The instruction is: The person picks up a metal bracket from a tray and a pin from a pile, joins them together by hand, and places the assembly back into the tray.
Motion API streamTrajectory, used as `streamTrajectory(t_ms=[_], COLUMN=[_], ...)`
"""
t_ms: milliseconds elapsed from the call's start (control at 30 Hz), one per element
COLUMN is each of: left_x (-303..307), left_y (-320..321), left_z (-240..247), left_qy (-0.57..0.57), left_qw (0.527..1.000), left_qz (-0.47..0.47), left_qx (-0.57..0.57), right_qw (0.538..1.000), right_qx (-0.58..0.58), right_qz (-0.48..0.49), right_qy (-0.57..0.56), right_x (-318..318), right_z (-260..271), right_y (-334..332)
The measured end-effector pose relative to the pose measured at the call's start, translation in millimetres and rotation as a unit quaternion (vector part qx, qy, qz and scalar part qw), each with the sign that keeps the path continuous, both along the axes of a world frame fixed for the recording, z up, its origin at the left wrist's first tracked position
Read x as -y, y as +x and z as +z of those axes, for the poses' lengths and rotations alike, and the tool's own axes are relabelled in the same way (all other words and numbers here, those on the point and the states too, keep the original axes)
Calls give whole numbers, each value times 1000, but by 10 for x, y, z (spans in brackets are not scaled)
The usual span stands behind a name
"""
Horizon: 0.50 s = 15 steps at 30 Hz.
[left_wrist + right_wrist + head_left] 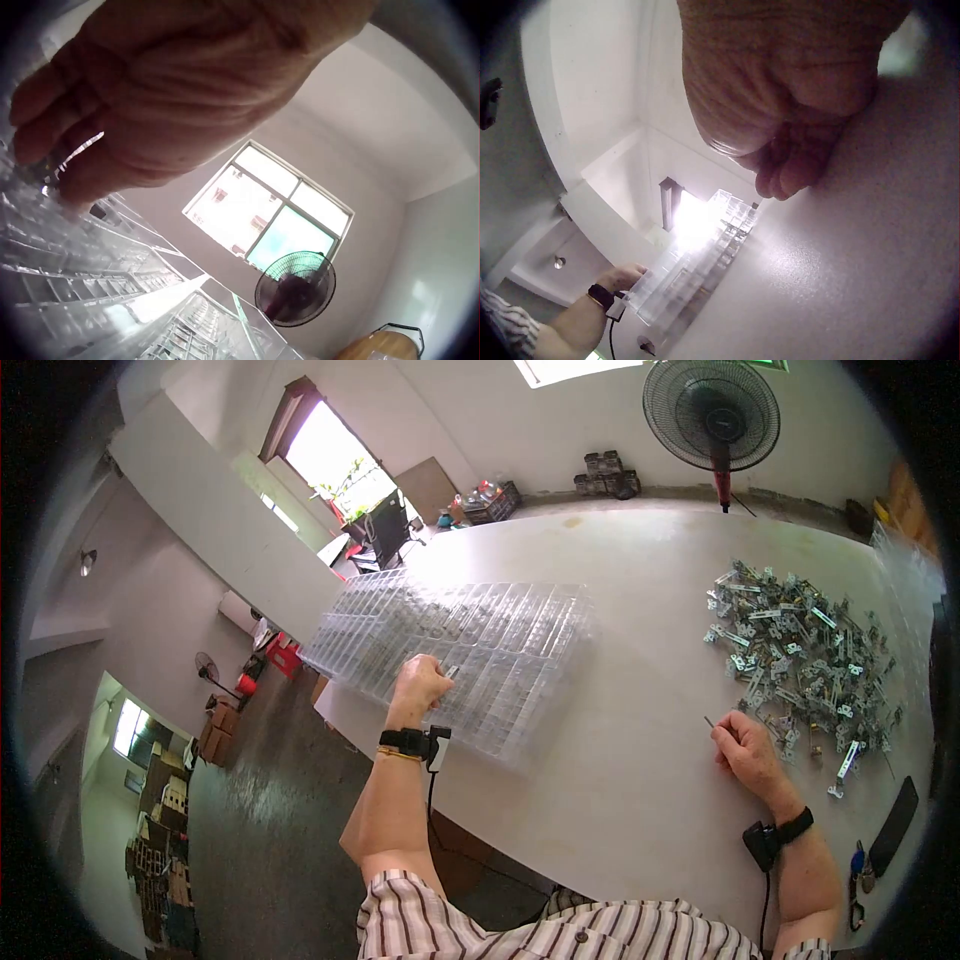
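My left hand [422, 682] is over a clear plastic compartment box [520, 705], pinching a small shiny metal part [452, 672] between thumb and fingers. In the left wrist view, the fingertips and the metal part [81, 152] are right at the box's dividers [112, 289]. On the white table, my right hand [748, 752] lies with its fingers curled round a thin dark rod [708, 721]; the rest of the rod is hidden in the hand. A large heap of small metal fittings [800, 650] spreads just beyond the right hand.
More clear compartment boxes [345, 622] adjoin at the table's left. Keys [866, 878] and a flat black object [893, 825] lie at the right edge, with clear plastic sheeting [905, 600] behind. A black fan [712, 415] stands past the table's far edge.
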<state>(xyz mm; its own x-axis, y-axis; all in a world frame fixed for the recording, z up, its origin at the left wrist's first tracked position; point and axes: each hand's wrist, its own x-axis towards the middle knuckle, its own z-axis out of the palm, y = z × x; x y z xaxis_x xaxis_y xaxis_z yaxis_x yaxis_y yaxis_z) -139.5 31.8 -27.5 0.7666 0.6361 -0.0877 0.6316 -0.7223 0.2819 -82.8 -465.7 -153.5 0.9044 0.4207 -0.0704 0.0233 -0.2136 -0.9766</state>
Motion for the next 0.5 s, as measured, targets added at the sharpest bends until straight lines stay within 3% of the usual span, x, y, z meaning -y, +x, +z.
streamTrajectory(t_ms=[300, 467, 500], left_x=[16, 32, 208], left_y=[44, 56, 86], left_z=[-32, -19, 19], left_qy=[41, 262, 252], left_qw=[999, 954, 953], left_qz=[-5, -143, -163], left_qx=[-30, 27, 30], right_qw=[1000, 999, 998], right_qx=[4, 25, 20], right_qz=[9, -2, -22], right_qy=[-15, -44, -53], right_x=[13, 11, 22], right_z=[39, 127, 147], right_y=[-4, -40, -38])
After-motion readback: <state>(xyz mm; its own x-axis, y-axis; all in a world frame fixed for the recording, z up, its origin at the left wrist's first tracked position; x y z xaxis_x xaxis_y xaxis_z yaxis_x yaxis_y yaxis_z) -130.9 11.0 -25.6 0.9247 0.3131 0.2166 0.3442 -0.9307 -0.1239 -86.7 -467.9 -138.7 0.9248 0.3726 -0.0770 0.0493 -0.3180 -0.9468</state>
